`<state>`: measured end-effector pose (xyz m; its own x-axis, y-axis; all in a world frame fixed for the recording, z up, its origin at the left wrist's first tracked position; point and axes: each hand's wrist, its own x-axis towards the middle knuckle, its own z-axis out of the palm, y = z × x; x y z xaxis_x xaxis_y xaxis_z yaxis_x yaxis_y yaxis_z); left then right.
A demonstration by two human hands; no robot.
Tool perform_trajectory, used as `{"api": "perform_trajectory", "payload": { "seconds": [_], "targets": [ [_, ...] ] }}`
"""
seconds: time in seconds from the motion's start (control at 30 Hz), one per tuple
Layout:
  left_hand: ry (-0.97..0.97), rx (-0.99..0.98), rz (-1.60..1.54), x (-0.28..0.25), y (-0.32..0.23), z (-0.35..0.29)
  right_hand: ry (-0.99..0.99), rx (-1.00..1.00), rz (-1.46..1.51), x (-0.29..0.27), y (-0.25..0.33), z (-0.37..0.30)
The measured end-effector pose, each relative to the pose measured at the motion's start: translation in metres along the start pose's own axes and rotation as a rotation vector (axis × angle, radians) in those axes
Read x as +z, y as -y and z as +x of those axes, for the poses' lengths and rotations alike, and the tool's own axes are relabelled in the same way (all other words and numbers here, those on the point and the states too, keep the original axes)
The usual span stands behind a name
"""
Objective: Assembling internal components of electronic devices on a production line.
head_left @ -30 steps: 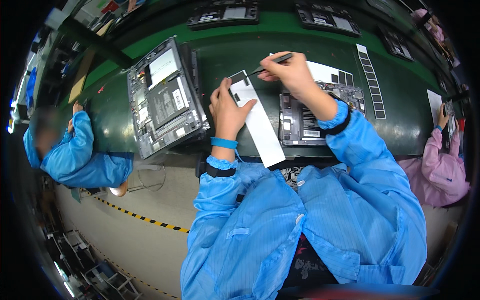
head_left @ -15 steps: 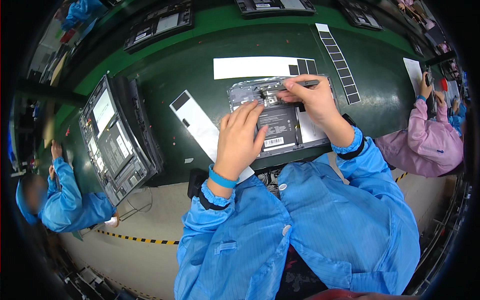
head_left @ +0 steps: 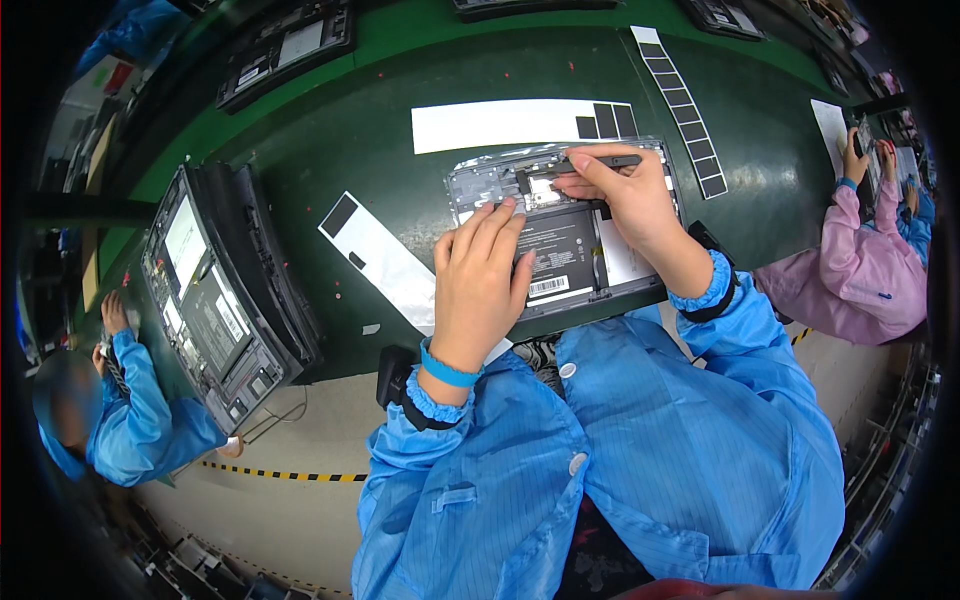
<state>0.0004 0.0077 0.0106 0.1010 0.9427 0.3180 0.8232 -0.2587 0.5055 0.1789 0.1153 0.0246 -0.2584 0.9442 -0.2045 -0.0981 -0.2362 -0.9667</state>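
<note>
Moved off the strip (head_left: 388, 262), right hand (head_left: 636, 192) pinches dark tool (head_left: 618, 160); left hand (head_left: 482, 285) spreads over laptop (head_left: 556, 258) beneath, likely fragile: hold edges.

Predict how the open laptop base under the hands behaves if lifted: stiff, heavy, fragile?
The laptop base is likely stiff, judging by its rigid-looking frame; probably fairly heavy, since a broad battery fills much of it; and perhaps fragile, with circuit parts exposed.
</note>
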Motion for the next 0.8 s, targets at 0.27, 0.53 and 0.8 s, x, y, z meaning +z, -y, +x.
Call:
{"api": "perform_trajectory", "payload": {
  "seconds": [0.27,0.53,0.8],
  "targets": [
    [0.028,-0.019,0.061,0.001,-0.012,0.01,-0.002,0.005,-0.012,-0.001,-0.002,0.002],
    [0.006,0.006,0.252,0.01,-0.013,0.009,-0.08,-0.148,0.005,0.011,-0.002,0.0],
    [-0.061,-0.13,0.061,-0.037,0.03,0.006,0.169,-0.171,-0.183,0.043,0.025,0.003]
  ]
}}
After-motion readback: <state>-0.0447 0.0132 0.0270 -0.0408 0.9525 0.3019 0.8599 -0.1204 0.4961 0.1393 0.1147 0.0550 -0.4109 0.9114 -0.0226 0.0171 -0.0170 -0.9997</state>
